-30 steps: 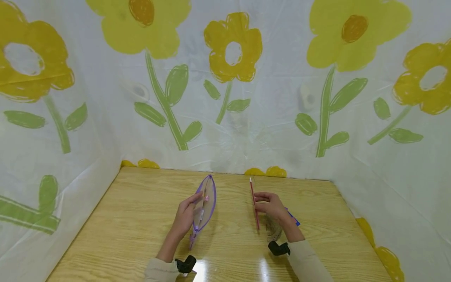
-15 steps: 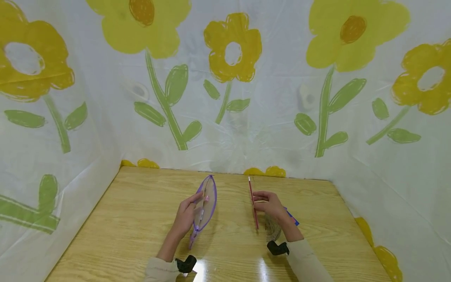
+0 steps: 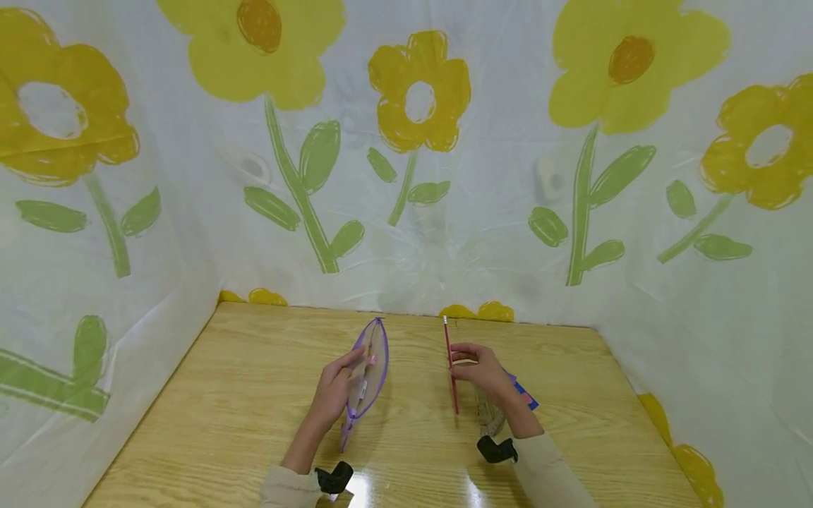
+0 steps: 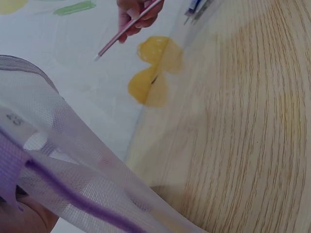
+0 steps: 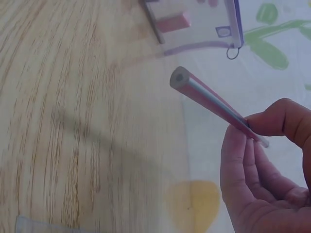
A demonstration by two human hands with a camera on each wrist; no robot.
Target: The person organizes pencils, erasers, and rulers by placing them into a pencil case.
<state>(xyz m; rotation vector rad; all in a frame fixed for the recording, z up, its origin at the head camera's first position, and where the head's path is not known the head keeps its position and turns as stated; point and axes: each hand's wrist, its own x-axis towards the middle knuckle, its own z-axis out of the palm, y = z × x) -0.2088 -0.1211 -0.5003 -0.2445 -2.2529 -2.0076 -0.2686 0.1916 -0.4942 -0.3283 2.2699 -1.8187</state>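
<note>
My left hand grips the side of a see-through mesh pencil case with purple edging, held up off the table with its mouth gaping. Inside it a pink eraser shows, along with a white item too small to make out. Between thumb and fingertips, my right hand pinches a red pencil with a white end pointing away. The near end of the pencil looks flat and unsharpened in the right wrist view. A gap separates pencil and case.
Under my right wrist lies a clear protractor-like piece. Beside it is a blue and pink item, partly covered by the arm. Flower-printed white cloth walls in the wooden table at the back and sides.
My right hand has drifted slightly left with the pencil, toward the pencil case. More of the blue and pink item shows now. The left hand and case have hardly moved.
</note>
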